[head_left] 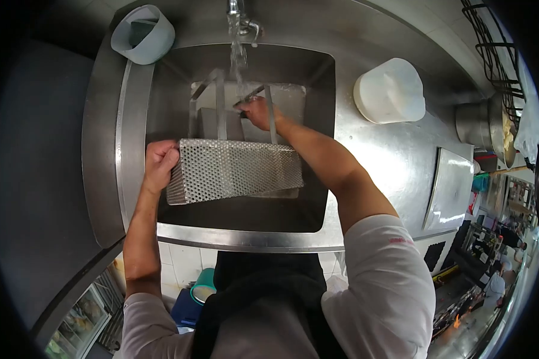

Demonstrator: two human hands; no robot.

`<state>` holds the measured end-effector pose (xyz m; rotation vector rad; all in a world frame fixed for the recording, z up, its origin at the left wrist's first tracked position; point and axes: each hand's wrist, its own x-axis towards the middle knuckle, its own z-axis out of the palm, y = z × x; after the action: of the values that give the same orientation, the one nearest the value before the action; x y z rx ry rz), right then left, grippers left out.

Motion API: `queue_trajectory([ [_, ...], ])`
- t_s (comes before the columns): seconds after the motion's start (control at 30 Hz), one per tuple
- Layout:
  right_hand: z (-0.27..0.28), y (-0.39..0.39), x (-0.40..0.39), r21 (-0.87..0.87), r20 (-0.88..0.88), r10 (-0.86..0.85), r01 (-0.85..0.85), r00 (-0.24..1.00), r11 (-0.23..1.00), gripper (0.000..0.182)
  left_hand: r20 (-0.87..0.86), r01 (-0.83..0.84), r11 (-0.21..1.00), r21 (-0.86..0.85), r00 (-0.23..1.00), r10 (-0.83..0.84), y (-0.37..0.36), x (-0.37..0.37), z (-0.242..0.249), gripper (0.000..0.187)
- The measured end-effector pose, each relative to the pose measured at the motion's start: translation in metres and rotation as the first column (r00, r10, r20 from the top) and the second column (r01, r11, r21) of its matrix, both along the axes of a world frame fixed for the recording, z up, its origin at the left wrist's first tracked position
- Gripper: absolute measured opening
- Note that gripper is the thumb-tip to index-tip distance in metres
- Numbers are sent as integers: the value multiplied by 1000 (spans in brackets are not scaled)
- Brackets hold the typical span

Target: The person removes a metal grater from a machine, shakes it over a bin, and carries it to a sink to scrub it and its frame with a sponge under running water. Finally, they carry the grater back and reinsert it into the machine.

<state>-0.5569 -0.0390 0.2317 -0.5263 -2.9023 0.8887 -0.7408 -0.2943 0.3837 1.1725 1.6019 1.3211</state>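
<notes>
While water point(238, 55) ran from the tap point(233, 8) into the sink point(233, 216), I had my left hand point(160, 163) clenched on the upper left corner of the perforated rack point(239, 169), which sat tilted within the basin. My right hand point(259, 112) was curled around a small dark object point(243, 113), too small to make out, beside the rack's bars and close to the stream. I saw one tub point(142, 37) at the far left corner and a white container point(390, 90) on the counter point(377, 164) to the right.
</notes>
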Motion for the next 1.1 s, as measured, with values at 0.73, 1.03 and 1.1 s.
queue_trajectory([
  [0.73, 130, 27, -21, 185, -218, 162, -122, 962, 975, 29, -599, 412, 872, -264, 639, -483, 87, 40, 48, 57],
  [1.03, 87, 36, -34, 161, -67, -77, 87, 995, 983, 24, -667, 455, 820, -349, 495, -558, 81, 58, 59, 64],
  [1.1, 85, 42, -32, -64, 10, -189, 189, 982, 980, 27, -677, 451, 781, -431, 410, -611, 76, 60, 55, 67],
])
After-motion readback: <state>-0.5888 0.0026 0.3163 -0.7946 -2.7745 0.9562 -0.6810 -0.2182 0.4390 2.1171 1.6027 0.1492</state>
